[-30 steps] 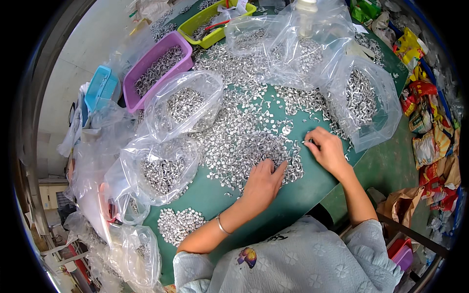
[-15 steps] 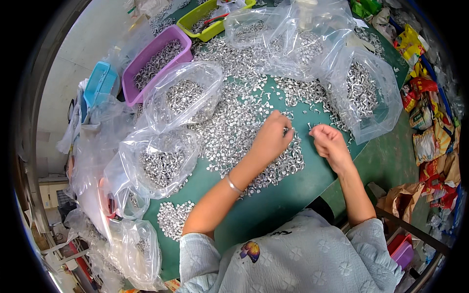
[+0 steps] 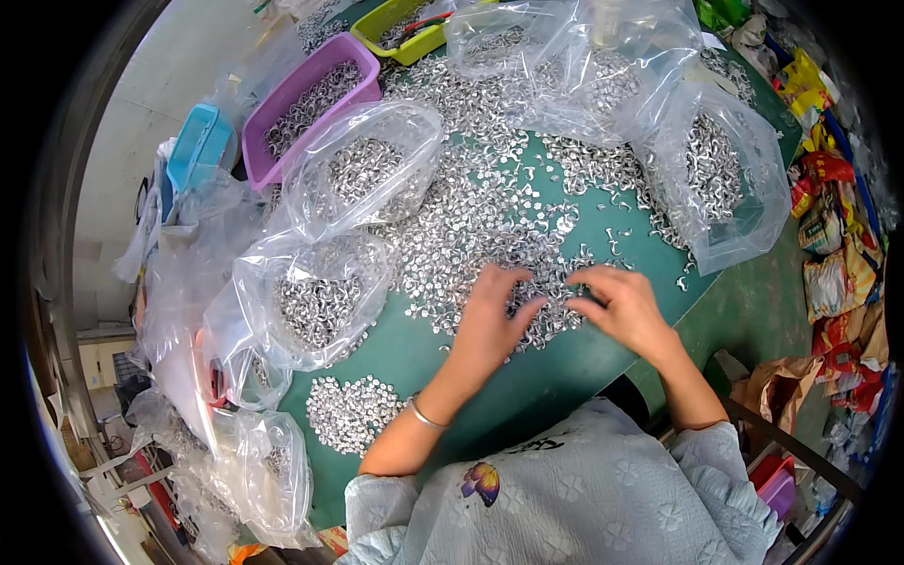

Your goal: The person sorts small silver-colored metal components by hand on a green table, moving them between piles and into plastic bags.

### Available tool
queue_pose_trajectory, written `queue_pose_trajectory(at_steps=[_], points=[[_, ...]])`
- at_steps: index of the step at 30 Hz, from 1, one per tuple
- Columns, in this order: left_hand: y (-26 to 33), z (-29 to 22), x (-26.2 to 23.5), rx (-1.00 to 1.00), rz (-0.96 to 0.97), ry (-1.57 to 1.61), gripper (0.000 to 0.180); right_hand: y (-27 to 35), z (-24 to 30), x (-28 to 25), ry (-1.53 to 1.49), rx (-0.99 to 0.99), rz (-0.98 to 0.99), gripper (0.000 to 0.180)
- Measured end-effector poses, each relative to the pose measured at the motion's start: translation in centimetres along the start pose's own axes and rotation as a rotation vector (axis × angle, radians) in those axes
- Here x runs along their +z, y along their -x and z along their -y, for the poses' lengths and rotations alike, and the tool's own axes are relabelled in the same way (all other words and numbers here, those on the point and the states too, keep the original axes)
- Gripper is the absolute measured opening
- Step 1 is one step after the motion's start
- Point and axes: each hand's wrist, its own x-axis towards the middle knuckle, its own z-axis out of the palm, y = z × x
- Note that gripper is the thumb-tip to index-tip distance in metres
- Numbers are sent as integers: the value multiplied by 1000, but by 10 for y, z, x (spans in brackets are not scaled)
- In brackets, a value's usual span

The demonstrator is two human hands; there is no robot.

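Note:
Small silvery curved metal pieces (image 3: 537, 328) lie heaped on a green tabletop (image 3: 424, 354). My left hand (image 3: 490, 311) is over the near end of the heap, its thumb apart from its bent fingers. Facing it, my right hand (image 3: 623, 306) hovers at the heap's right side, thumb and forefinger spread. No piece shows in either hand. Between the two hands the pieces lie loose, and a few scattered ones (image 3: 614, 241) rest beyond the right hand. A separate small pile (image 3: 353, 412) sits left of my left forearm.
Clear plastic bags holding metal pieces stand at left (image 3: 315, 306), far left (image 3: 363, 174) and right (image 3: 711, 179). Behind them are a purple bin (image 3: 256, 141), a yellow-green bin (image 3: 424, 42) and a blue basket (image 3: 200, 146). Coloured packages (image 3: 833, 282) line the right side.
My left hand has drawn nearer to me and its fingers have parted. My right hand has moved left, opening from a closed pinch. The whole view has shifted slightly.

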Motion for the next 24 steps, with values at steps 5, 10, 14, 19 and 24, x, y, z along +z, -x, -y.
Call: queue_pose_trajectory(at_steps=[5, 10, 14, 19, 24], points=[[18, 0, 8, 64, 53, -265, 26, 0, -8, 8, 149, -25, 61, 18], [42, 8, 3, 26, 1, -310, 25, -8, -22, -7, 269, 103, -131, 7], [57, 11, -4, -73, 31, -207, 26, -13, -5, -11, 80, 174, -72, 17], [29, -1, -6, 16, -35, -141, 22, -30, 9, 4, 66, -82, 15, 15], [45, -12, 8, 39, 39, -278, 31, -20, 14, -7, 82, -46, 272, 13]])
